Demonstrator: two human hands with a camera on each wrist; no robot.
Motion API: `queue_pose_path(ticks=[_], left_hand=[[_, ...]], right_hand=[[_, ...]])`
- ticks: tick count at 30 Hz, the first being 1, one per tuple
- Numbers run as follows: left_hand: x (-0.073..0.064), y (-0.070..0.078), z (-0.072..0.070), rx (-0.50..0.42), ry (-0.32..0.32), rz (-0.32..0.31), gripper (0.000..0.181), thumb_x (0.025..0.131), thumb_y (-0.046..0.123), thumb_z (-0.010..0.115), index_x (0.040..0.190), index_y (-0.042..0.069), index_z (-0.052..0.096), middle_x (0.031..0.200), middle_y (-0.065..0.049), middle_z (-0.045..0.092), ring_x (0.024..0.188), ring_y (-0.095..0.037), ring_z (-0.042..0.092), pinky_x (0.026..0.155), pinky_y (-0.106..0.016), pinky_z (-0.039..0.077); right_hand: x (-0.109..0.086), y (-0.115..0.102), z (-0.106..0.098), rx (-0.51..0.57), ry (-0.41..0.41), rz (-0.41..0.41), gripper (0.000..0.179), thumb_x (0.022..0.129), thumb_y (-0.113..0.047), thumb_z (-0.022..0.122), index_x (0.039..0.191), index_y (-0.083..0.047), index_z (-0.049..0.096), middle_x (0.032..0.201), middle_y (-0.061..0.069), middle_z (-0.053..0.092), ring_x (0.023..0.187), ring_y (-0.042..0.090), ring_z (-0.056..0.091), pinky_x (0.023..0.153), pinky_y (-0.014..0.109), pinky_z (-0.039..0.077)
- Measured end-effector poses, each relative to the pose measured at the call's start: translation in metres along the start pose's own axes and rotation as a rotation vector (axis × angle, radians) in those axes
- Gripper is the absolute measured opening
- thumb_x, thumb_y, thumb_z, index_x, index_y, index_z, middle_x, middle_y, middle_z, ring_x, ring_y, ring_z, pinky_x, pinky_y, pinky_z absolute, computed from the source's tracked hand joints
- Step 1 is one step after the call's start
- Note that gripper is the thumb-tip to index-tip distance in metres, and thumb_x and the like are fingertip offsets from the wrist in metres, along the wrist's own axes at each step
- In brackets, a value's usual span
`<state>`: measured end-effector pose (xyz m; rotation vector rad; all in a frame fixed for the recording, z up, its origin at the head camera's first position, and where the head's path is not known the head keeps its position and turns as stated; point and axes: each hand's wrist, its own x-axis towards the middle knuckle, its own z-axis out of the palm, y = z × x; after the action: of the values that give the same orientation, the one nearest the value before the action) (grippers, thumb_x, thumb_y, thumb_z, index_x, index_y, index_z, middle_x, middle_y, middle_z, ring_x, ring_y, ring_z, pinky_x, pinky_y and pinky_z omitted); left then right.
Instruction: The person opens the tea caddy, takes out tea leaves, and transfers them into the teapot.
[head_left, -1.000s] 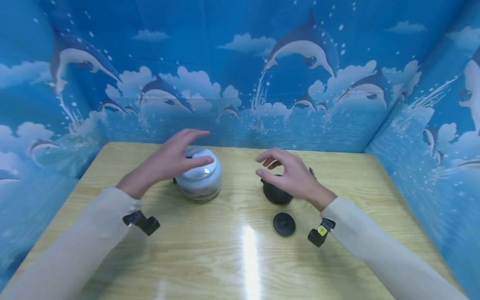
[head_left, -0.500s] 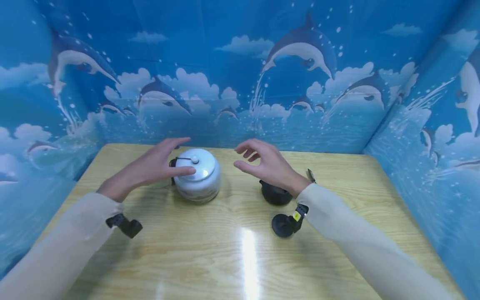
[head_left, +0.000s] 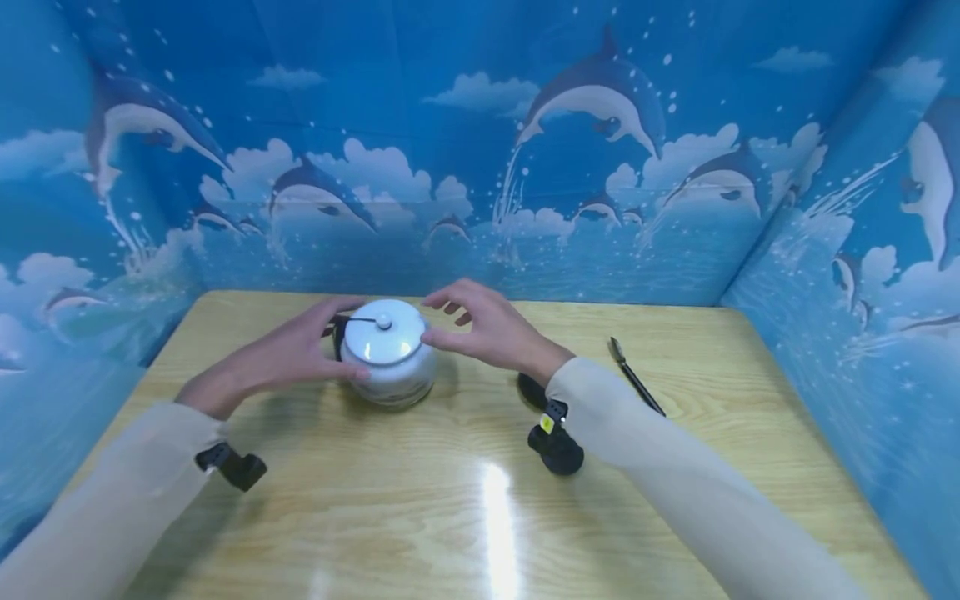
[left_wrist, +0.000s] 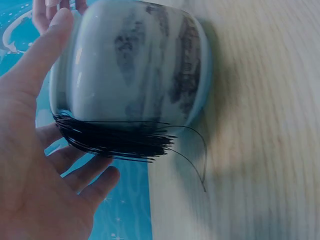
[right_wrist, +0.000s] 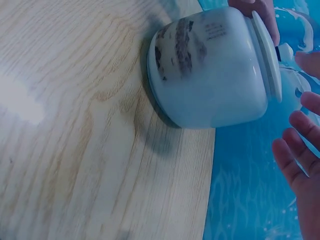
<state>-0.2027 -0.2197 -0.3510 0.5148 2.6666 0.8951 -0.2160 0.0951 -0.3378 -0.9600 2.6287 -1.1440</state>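
Observation:
A white ceramic jar with a grey ink-style landscape stands upright at the left of the table. Its round lid is on, with a small knob. From the knob a dark cord leads to a black tassel that hangs down the jar's left side. My left hand is spread around that side, thumb in front and fingers behind the tassel; whether it touches the jar I cannot tell. On the jar's other side my right hand hovers near the lid, apart from it, fingers loosely bent and holding nothing.
Right of the jar, a black pot is mostly hidden by my right sleeve. A black round disc lies in front of it, partly behind the wrist camera. A slim dark tool lies farther right. Dolphin-print curtains enclose the table.
My right hand has moved left from above the black pot to beside the jar. My left hand has drawn back and down to the jar's left side, uncovering the lid.

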Motion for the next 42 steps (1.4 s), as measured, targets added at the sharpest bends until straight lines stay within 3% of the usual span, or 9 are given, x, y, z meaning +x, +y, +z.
queue_pose_path(ticks=[5,10,15,26,34,42], left_hand=[[-0.001,-0.006,0.002,-0.044,-0.003,0.034,0.126,0.078,0.064,0.092,0.172,0.013,0.026,0.176,-0.022,0.032,0.159,-0.049,0.037,0.124,-0.076,0.034],[-0.002,-0.008,0.002,-0.029,-0.008,0.025,0.128,0.078,0.067,0.091,0.173,0.014,0.024,0.176,-0.022,0.033,0.160,-0.048,0.035,0.124,-0.077,0.033],[-0.004,-0.008,0.001,-0.025,-0.023,0.018,0.126,0.080,0.067,0.089,0.174,0.015,0.022,0.173,-0.022,0.037,0.156,-0.047,0.043,0.123,-0.074,0.039],[-0.004,-0.004,-0.002,0.020,-0.044,-0.021,0.128,0.079,0.074,0.086,0.173,0.013,0.023,0.172,-0.024,0.038,0.155,-0.048,0.044,0.122,-0.073,0.041],[0.003,-0.005,-0.001,-0.030,-0.074,0.046,0.119,0.084,0.065,0.088,0.173,0.016,0.026,0.170,-0.017,0.044,0.152,-0.041,0.049,0.122,-0.067,0.045],[0.006,-0.007,0.005,-0.044,-0.088,0.039,0.121,0.085,0.061,0.089,0.173,0.013,0.020,0.169,-0.021,0.042,0.152,-0.043,0.049,0.124,-0.068,0.043]], right_hand=[[0.012,-0.007,0.003,-0.050,-0.040,-0.007,0.053,0.101,-0.041,0.079,0.146,-0.015,0.067,0.141,0.006,0.066,0.125,0.020,0.063,0.108,0.044,0.061],[0.022,-0.013,0.003,-0.093,-0.097,-0.021,0.052,0.102,-0.042,0.077,0.147,-0.017,0.067,0.137,0.002,0.066,0.125,0.020,0.063,0.105,0.037,0.061],[0.031,-0.019,0.002,-0.154,-0.128,-0.031,0.049,0.103,-0.040,0.077,0.146,-0.017,0.068,0.132,0.002,0.065,0.122,0.017,0.063,0.101,0.032,0.059],[0.047,-0.034,0.005,-0.226,-0.187,-0.038,0.043,0.103,-0.040,0.077,0.139,-0.016,0.073,0.137,0.004,0.063,0.121,0.018,0.061,0.101,0.034,0.057],[0.055,-0.039,0.005,-0.244,-0.236,-0.037,0.038,0.103,-0.038,0.078,0.134,-0.016,0.073,0.132,0.004,0.062,0.119,0.017,0.059,0.103,0.035,0.055],[0.057,-0.042,0.007,-0.259,-0.237,-0.032,0.034,0.104,-0.038,0.077,0.129,-0.015,0.072,0.130,0.005,0.063,0.117,0.018,0.059,0.100,0.034,0.056]])
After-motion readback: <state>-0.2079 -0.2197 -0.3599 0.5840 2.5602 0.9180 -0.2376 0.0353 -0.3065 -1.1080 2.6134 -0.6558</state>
